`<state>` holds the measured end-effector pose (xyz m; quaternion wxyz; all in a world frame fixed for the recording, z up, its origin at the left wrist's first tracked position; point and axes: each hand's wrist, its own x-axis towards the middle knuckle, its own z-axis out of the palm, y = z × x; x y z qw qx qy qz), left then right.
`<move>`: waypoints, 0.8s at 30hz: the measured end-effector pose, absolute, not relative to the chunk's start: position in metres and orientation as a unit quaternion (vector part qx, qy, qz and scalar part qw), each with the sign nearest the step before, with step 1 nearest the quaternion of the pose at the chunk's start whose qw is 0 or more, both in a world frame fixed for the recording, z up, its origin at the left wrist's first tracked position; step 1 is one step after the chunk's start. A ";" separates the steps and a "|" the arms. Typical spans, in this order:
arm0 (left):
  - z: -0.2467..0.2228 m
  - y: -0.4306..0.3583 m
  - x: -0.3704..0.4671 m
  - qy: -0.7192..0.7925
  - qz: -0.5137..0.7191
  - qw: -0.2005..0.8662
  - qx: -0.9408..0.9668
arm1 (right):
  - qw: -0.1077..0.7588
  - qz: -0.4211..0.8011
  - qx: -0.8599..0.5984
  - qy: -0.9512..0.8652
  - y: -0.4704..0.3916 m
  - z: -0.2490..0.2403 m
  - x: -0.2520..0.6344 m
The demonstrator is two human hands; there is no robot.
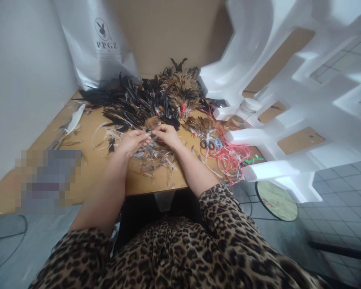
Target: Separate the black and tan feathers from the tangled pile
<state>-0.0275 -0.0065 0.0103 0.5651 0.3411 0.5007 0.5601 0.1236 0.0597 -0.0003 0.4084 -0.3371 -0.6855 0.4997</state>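
Observation:
Both hands meet over the table's middle, pinched on a small brown feather (152,123). My left hand (133,142) has its fingertips closed at the pale lower end. From the other side, my right hand (167,135) pinches the same feather with thumb and forefinger. Just beyond lies a heap of long black feathers (135,96). Behind that heap, to the right, is a big bundle of brown feathers (182,86) with something red at its base. Loose feather scraps and pale fluff (156,158) are scattered beneath my hands.
A smaller brown feather bunch (202,125), scissors (210,144) and tangled pink string (231,156) lie to the right. White foam packaging (289,80) stands beyond them. A grey-white bag (102,52) rises at the back left. White feathers (75,118) lie on the wooden table (90,176).

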 end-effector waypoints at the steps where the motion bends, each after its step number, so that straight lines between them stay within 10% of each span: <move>1: 0.010 -0.006 -0.029 0.496 0.571 0.561 0.337 | 0.407 0.464 -0.340 -0.710 0.062 0.000 0.127; 14: 0.007 0.000 -0.034 0.442 0.645 0.564 0.265 | 0.159 0.028 -0.367 -0.916 0.046 0.013 0.139; 24: 0.007 0.001 -0.035 0.445 0.639 0.572 0.259 | 0.370 0.413 -0.394 -0.733 0.067 -0.005 0.134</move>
